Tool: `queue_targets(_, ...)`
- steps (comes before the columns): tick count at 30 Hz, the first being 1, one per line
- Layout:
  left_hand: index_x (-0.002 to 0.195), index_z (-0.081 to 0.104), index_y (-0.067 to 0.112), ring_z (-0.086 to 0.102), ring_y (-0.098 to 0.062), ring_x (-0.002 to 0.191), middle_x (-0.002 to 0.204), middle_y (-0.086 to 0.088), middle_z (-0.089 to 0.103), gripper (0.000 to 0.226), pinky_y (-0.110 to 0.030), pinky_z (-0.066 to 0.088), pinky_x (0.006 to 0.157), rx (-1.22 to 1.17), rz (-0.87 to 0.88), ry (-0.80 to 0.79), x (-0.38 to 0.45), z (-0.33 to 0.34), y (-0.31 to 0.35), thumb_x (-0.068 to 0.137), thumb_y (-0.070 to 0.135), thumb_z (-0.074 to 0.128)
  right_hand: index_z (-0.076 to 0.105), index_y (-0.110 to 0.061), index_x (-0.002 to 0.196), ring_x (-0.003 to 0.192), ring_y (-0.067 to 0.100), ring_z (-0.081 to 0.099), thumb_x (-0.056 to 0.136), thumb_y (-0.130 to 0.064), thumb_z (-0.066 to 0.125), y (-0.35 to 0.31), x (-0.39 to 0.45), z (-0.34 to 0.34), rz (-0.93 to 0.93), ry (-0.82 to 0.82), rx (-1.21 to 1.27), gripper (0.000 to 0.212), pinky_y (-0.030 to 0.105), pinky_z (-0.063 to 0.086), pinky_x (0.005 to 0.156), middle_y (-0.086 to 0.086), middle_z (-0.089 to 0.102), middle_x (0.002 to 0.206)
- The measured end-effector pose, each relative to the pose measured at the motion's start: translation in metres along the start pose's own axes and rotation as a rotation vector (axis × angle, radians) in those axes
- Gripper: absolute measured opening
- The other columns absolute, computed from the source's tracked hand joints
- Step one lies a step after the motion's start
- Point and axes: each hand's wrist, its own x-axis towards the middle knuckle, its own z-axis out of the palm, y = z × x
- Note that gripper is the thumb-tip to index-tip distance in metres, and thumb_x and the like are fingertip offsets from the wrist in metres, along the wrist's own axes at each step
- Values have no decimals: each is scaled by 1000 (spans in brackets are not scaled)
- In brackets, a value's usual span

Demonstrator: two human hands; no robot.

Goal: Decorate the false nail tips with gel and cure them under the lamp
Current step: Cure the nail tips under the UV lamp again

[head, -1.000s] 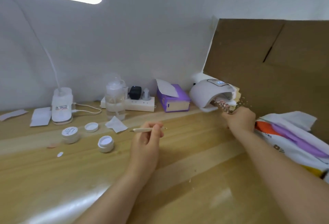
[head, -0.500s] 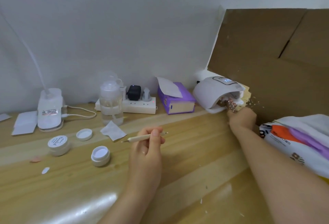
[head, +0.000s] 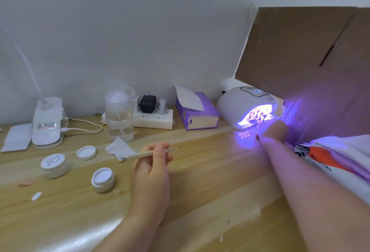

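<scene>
Glowing lamp (head: 238, 104) just beyond right hand (head: 273, 131), nail tips (head: 257, 115) inside.

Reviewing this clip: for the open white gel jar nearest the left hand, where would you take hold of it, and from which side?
Take the open jar by its round side wall, coming down from above with thumb and fingers on opposite sides. It stands upright with its lid off, so a grip over the mouth would likely touch the contents. The closed jar stands apart to its left, and the left hand, holding the wooden stick, is on its right.
</scene>
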Motion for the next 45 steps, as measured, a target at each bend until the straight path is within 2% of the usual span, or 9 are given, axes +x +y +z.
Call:
queue_targets(11,80,62,23,51,3,53,64,7,57,23,-7,37,50,202,57,-118,31,38,-11,97,19,48,59,5,113,108,32,57,96,-28,51,0,18,12,-109,-28,-81,38,32,43,87,22,60,116)
queue_targets(16,79,62,22,54,5,59,67,5,60,23,-6,37,51,246,50,-83,38,38,-17,97,20,48,57,1,121,118,30,51,97,-17,47,3,29,14,-100,-135,-27,31,27,36,94,18,55,127)
queue_targets(18,80,62,20,55,5,59,67,4,60,23,-7,38,51,261,43,-99,39,38,-17,97,19,48,59,2,113,115,34,52,97,-18,46,1,29,9,-156,-127,-50,29,32,38,91,22,58,118)
queue_targets(22,82,64,19,60,-5,68,70,2,62,23,-8,39,54,272,21,-107,37,38,-14,98,22,47,48,-13,59,72,32,55,89,-26,44,-17,19,-12,-375,-3,-128,33,27,32,56,5,48,60)
queue_targets(24,83,64,20,61,-10,73,73,1,63,23,-7,39,53,247,-4,-96,37,36,-14,98,22,46,46,-12,58,67,31,50,87,-24,45,-33,19,-21,-529,110,-140,32,27,28,55,4,45,57)
queue_targets(27,84,64,20,60,-3,69,74,1,62,23,-5,37,50,260,-24,-96,36,36,-12,98,22,46,58,-11,93,87,36,55,88,-17,44,-57,31,-32,-548,72,-154,16,33,41,66,16,62,92)
queue_targets(30,84,64,19,56,8,64,73,3,62,23,-4,36,50,278,-13,-104,36,36,-12,98,21,46,43,-15,132,118,39,46,85,-9,43,-70,49,-31,-428,-124,-334,47,38,42,92,16,52,129)
queue_targets(37,82,64,19,56,9,62,69,6,61,23,-3,37,50,295,2,-98,37,36,-14,97,20,47,46,-18,135,122,33,47,93,-16,32,-87,69,-23,-469,-228,-644,44,40,40,95,13,48,137)
queue_targets(45,80,64,18,53,7,53,67,5,61,23,-4,35,44,280,-10,-65,38,37,-15,96,19,48,55,-17,126,115,30,51,90,-11,40,-91,85,-34,-544,-359,-588,40,32,42,92,10,54,131)
